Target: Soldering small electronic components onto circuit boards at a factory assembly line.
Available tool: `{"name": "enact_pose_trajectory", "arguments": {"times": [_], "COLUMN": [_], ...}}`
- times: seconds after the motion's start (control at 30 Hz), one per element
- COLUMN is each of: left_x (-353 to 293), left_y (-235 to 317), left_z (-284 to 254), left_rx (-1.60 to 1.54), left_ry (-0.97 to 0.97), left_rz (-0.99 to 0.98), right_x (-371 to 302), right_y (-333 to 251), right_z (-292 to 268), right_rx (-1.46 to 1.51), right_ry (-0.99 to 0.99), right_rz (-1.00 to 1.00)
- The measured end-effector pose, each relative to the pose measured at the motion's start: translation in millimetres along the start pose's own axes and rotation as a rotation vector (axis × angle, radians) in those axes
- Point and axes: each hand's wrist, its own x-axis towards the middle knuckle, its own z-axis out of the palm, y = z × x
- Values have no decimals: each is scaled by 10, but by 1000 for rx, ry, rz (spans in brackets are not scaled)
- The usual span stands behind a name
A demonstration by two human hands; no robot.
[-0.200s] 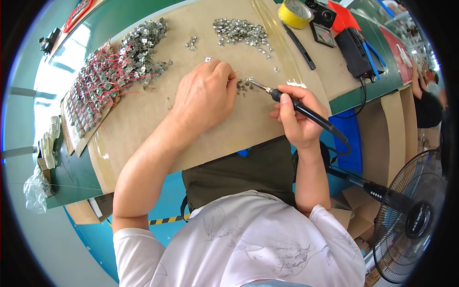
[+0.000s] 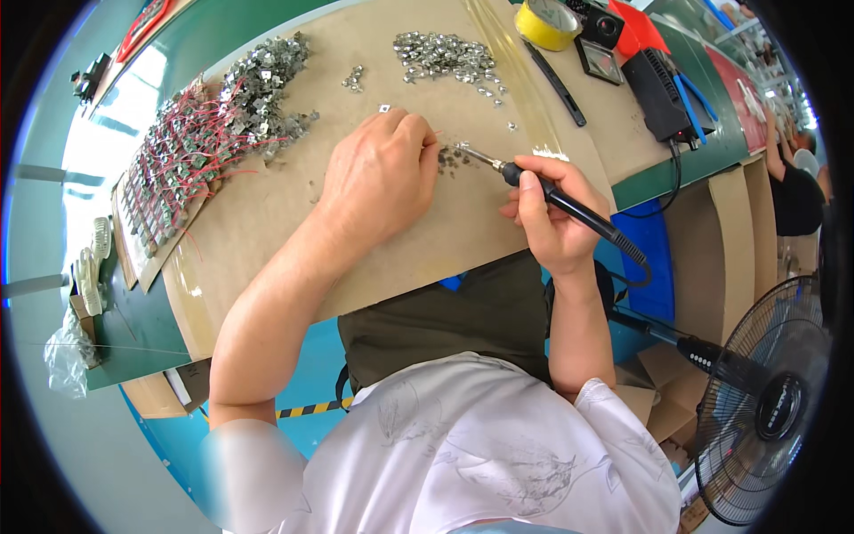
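My right hand [image 2: 558, 214] grips a black-handled soldering iron [image 2: 569, 206] like a pen, its metal tip pointing left, close to my left fingertips. My left hand [image 2: 382, 169] is closed in a pinch on the brown work surface. A short bit of thin red wire [image 2: 436, 134] shows at its fingertips; whatever else they hold is hidden. Beside its knuckles lies one small square metal tab [image 2: 384, 109]. Under the iron's tip are dark crumbs [image 2: 452, 158] and a small shiny piece [image 2: 463, 145].
Metal tabs with red wires [image 2: 200, 133] are heaped at the left. Loose metal pieces [image 2: 445, 55] form a pile at the back. Yellow tape [image 2: 547, 24], a black pen-like tool [image 2: 556, 84] and a black box [image 2: 658, 93] sit back right. A fan [image 2: 774, 405] stands to my right.
Both hands stay nearly in place. The soldering iron and its tip have barely shifted, while the whole view has moved slightly.
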Motion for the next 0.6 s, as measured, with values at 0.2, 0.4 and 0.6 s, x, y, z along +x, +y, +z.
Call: {"name": "enact_pose_trajectory", "arguments": {"times": [0.2, 0.4, 0.6], "left_x": [2, -3, 4], "left_y": [-6, -12, 3], "left_z": [1, -6, 0], "left_rx": [9, 25, 21], "left_ry": [-16, -18, -20], "left_rz": [2, 22, 18], "right_x": [1, -5, -16], "right_y": [-18, -31, -4], "right_z": [9, 5, -4], "right_rx": [-8, -17, -27], "right_ry": [-1, -3, -2], "right_rz": [-21, -14, -24]}}
